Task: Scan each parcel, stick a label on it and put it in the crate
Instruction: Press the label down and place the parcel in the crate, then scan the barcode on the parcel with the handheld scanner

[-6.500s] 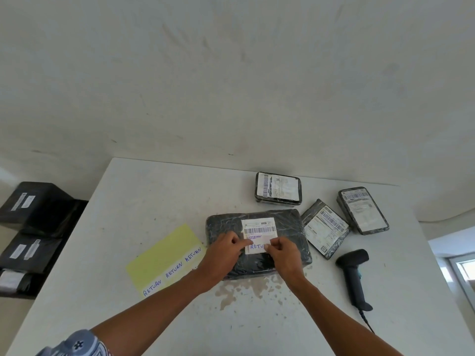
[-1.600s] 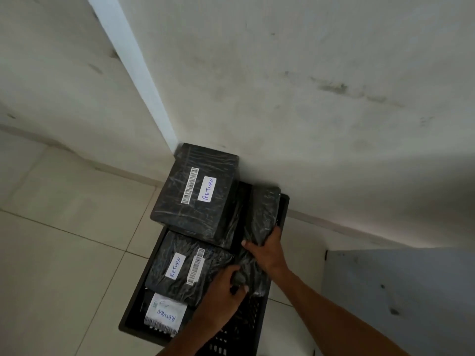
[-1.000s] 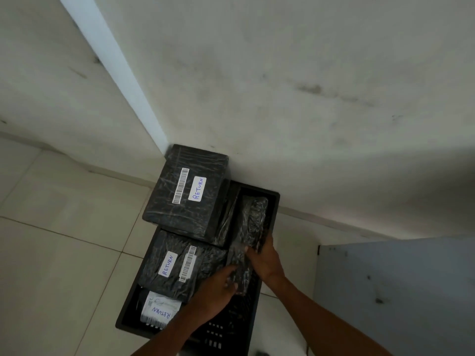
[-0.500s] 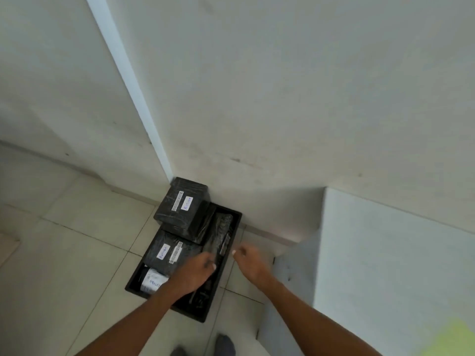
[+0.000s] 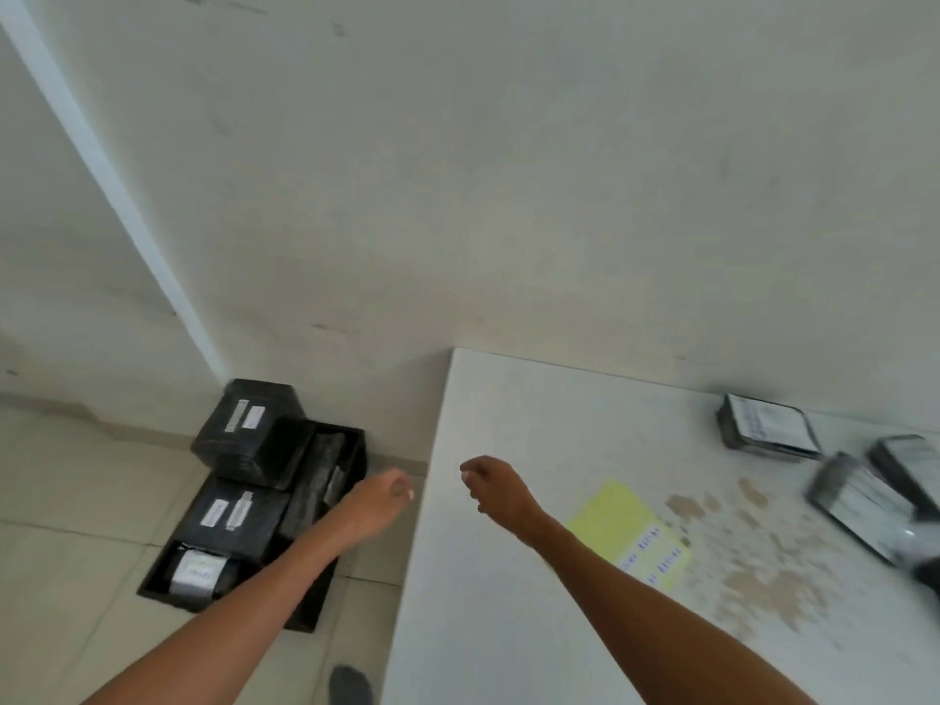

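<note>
Lower left, on the floor: black crate [image 5: 358, 450] packed with wrapped parcels [image 5: 239, 511], labels up, one wedged on edge to fit. Left hand [image 5: 379, 503] over the floor, right hand [image 5: 496, 488] over the surface [image 5: 508, 628] edge, both loosely curled and empty. Yellow label sheet [image 5: 623, 526] mid-right. Blurred unsorted parcels [image 5: 768, 424] far right, likely next.

Nothing is reading clearly. Blue handwriting [image 5: 653, 552] is showing on the yellow sheet [image 5: 608, 513] just right of the right hand [image 5: 501, 496] and its fingers [image 5: 470, 471], but is blurring past reading. White labels [image 5: 252, 417] are showing on the parcels [image 5: 239, 450] in the crate [image 5: 360, 445], left of the left hand [image 5: 377, 503] and its fingers [image 5: 402, 488], and on the other parcels [image 5: 765, 424] far right, all smearing.
</note>
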{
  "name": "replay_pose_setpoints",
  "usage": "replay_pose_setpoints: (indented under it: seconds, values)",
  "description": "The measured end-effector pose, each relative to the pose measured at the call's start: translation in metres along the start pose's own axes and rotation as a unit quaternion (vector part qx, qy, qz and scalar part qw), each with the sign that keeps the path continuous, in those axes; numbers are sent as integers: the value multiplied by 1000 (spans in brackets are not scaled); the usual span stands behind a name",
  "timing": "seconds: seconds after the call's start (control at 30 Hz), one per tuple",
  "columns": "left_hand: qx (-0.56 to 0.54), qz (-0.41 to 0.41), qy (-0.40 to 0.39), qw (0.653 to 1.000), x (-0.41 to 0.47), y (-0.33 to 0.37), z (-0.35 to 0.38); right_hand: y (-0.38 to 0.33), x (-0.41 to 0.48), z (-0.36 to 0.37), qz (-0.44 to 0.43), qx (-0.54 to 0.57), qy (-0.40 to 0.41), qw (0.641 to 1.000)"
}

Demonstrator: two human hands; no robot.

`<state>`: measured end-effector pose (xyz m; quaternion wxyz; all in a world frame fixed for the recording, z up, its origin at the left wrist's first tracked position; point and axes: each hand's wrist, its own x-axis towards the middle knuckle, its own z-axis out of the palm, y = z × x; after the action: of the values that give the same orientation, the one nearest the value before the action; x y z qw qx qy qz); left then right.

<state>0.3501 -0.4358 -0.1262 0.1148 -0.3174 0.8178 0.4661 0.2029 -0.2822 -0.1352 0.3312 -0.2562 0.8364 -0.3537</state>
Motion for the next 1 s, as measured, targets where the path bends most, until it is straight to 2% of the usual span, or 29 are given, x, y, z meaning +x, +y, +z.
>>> replay_pose_setpoints:
  seconds: [0.33, 0.53, 0.73, 1.0]
  values:
    - [16, 91, -38, 995, -16, 147, 114, 95, -106, -160, 48, 39, 75, 995]
    - [1, 132, -68, 989, 5, 239, 180, 155, -131, -255, 75, 29, 131, 988]
    - [-11, 114, -99, 988, 53, 320, 257, 229, -109, -352, 103, 14, 149, 983]
    - [-29, 44, -82, 995, 145, 404, 355, 316, -46, -453, 111, -13, 124, 986]
